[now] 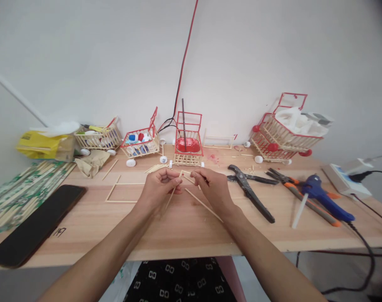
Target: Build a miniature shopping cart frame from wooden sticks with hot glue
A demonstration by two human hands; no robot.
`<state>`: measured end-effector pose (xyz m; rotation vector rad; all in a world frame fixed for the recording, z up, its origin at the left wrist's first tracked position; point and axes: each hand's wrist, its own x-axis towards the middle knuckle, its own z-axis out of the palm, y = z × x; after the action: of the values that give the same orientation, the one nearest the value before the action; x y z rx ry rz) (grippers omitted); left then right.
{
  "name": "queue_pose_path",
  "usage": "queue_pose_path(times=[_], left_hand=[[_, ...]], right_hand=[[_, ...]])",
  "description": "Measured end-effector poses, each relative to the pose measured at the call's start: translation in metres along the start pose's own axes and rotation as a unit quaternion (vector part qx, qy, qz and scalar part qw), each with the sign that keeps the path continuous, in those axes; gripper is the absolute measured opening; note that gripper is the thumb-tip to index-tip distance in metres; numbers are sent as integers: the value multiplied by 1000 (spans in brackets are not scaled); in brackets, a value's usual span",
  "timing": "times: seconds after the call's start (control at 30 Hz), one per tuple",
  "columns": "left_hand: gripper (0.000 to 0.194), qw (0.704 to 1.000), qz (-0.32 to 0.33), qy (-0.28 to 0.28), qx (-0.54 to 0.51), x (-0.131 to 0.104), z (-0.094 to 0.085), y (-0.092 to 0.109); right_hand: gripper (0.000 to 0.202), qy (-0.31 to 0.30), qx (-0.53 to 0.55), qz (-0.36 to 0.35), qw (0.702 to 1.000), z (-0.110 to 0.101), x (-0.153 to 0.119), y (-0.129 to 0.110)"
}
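Observation:
Near the middle of the wooden table, my left hand [162, 184] pinches a thin wooden stick [170, 198] that slants down toward me. Just to the right, my right hand [211, 184] is closed on another thin stick [188, 178], whose end meets the first by my left fingertips. The joined sticks form a small angled frame piece; its far part is partly hidden by my fingers. A loose stick [203, 205] lies diagonally below my right hand. Left of my left hand rests a rectangular stick frame [121, 201], its right end hidden behind that hand.
Small stick carts [188, 159] stand along the wall. Pliers [250, 193], orange-handled cutters [313, 205], a blue glue gun [327, 199] and a power strip [346, 180] are at the right. A black phone [38, 224] and bundled sticks [19, 195] lie left.

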<state>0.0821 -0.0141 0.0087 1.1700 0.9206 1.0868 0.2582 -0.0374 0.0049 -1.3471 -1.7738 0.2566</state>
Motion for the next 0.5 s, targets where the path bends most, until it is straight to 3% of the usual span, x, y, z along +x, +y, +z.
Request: queue_pose_path(times=[0.5], left_hand=[[26,1000,2,3,2,-1,0,0]], right_hand=[[24,2,3,4,1000,-1,-1,-2]])
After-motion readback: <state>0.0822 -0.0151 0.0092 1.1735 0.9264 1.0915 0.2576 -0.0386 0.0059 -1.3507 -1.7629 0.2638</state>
